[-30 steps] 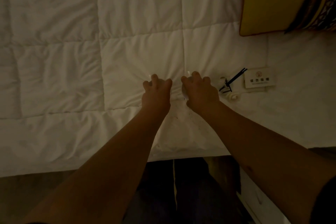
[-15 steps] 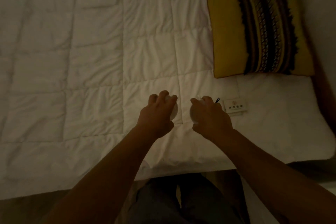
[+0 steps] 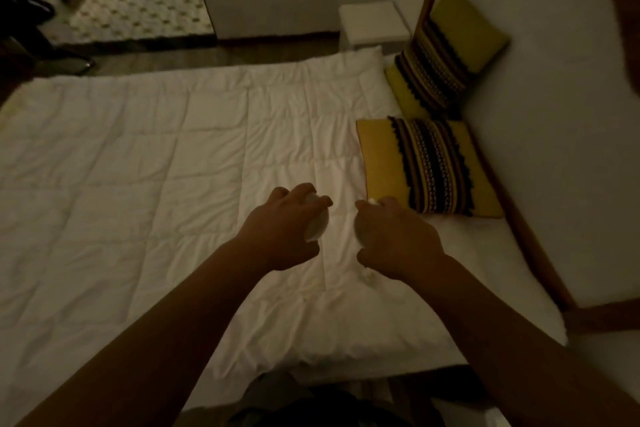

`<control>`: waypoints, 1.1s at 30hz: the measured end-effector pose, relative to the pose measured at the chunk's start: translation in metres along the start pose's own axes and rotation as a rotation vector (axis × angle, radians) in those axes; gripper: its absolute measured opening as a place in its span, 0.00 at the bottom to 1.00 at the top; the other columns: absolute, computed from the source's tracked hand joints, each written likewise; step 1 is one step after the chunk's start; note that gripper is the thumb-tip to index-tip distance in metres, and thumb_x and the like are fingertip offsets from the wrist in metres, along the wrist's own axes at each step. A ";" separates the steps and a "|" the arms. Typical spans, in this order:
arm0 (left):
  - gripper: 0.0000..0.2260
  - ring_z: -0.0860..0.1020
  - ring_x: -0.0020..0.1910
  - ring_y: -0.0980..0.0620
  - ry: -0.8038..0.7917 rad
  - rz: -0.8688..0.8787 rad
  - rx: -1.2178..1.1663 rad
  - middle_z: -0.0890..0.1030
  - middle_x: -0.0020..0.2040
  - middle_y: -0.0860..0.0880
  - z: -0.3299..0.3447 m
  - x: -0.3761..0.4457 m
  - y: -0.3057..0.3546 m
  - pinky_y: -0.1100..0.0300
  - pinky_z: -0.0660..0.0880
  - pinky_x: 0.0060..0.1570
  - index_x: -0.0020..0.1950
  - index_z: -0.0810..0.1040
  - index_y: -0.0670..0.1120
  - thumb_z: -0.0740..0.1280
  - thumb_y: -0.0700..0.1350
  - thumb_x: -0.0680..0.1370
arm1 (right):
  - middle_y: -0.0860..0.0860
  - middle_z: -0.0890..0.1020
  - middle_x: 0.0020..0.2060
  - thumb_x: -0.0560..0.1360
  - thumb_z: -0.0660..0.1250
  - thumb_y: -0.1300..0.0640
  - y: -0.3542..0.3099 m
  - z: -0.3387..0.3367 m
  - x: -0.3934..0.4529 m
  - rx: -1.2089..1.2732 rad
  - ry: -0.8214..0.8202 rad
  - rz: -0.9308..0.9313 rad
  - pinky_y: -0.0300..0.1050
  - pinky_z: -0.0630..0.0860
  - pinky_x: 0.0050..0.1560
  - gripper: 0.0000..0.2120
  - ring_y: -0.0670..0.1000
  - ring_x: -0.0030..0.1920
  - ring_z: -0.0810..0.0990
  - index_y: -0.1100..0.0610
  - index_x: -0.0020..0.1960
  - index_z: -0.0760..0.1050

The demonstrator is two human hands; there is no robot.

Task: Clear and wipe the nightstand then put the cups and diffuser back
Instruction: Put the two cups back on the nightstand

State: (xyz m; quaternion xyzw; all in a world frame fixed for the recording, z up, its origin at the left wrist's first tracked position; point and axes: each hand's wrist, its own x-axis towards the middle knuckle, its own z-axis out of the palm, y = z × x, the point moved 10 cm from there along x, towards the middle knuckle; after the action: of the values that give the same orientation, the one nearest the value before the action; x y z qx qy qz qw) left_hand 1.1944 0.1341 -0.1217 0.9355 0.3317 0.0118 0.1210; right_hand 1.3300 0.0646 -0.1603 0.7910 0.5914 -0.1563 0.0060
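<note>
The room is dim. My left hand (image 3: 280, 229) is curled around a white cup (image 3: 317, 225) above the white quilt (image 3: 138, 184). My right hand (image 3: 398, 236) grips a second white cup (image 3: 362, 230), of which only a pale edge shows past the fingers. Both hands hover side by side over the near right part of the bed. The diffuser and the small card are hidden behind my right hand or out of sight.
A yellow cushion with dark stripes (image 3: 422, 166) lies just beyond my right hand, and another (image 3: 436, 66) leans at the headboard. A white nightstand (image 3: 374, 24) stands across the bed. A white padded headboard (image 3: 554, 114) fills the right.
The view has tilted up, so the far side of the bed and the room appear. Both hands have lifted off the quilt with the cups, and the card and diffuser have gone from sight.
</note>
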 end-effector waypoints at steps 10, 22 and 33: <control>0.33 0.69 0.60 0.49 0.013 0.172 0.014 0.65 0.69 0.56 -0.041 -0.009 0.025 0.53 0.74 0.48 0.71 0.60 0.63 0.69 0.60 0.69 | 0.49 0.66 0.68 0.64 0.61 0.36 -0.012 -0.030 -0.043 0.036 0.061 0.095 0.57 0.74 0.56 0.39 0.57 0.63 0.70 0.40 0.71 0.50; 0.33 0.69 0.60 0.49 -0.072 0.440 0.038 0.65 0.67 0.56 -0.034 0.004 0.093 0.54 0.72 0.46 0.69 0.62 0.63 0.71 0.58 0.66 | 0.50 0.62 0.69 0.67 0.68 0.37 0.023 -0.030 -0.128 0.124 0.152 0.410 0.50 0.71 0.52 0.40 0.56 0.61 0.70 0.44 0.73 0.55; 0.32 0.66 0.64 0.47 -0.223 0.890 0.090 0.64 0.68 0.54 0.033 -0.017 0.295 0.50 0.74 0.54 0.67 0.62 0.64 0.72 0.56 0.65 | 0.50 0.65 0.68 0.64 0.69 0.36 0.138 0.010 -0.300 0.256 0.186 0.874 0.55 0.75 0.54 0.42 0.58 0.63 0.71 0.38 0.71 0.50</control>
State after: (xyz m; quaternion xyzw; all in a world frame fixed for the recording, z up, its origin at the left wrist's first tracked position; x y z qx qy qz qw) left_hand 1.3670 -0.1048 -0.0841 0.9869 -0.1172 -0.0524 0.0982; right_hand 1.3813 -0.2592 -0.1179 0.9711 0.1768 -0.1393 -0.0792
